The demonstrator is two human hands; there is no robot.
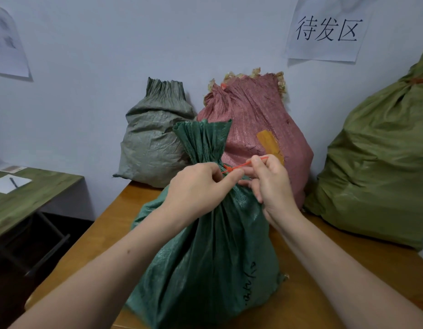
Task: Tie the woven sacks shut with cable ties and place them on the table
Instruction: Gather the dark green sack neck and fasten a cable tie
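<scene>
Green woven sack [205,245] stands upright on wooden table [324,293], neck gathered into pleats. Left hand [196,186] clenches neck, keeping pleats bunched for red cable tie [236,166]. Right hand [269,179] pinches tie tail, likely to pull it tight. Behind woven sack: grey sack [153,143], pink sack [258,124]; olive sack [376,167] to its right.

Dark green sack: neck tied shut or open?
Shut: a red cable tie loops the neck of the dark green sack; left hand grips the neck, right hand pinches the tie's tail. Tightness: cannot tell.
</scene>
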